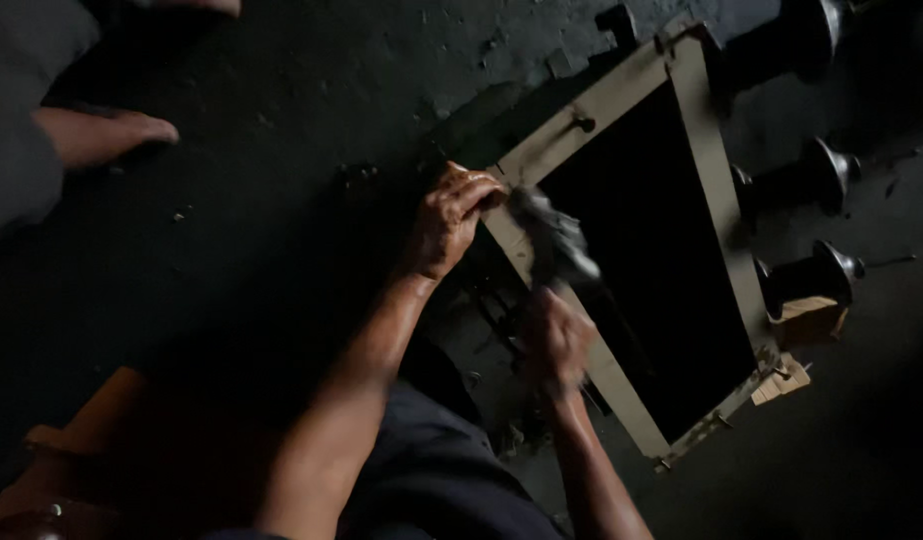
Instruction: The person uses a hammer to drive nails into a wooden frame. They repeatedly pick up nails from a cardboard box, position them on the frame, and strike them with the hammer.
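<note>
A beige rectangular metal frame lies tilted on the dark floor, its inside black. My left hand grips the frame's near corner, fingers curled over the edge. Just below it, my right hand is shut on the handle of a hammer, and the hammer's grey head is blurred above the frame's near rail, close to my left hand. What sits under the hammer head is hidden.
Three dark spool-shaped metal parts stand along the frame's far side, with a wooden block by the lowest. Another person's bare foot rests at upper left. A brown wooden seat shows at lower left.
</note>
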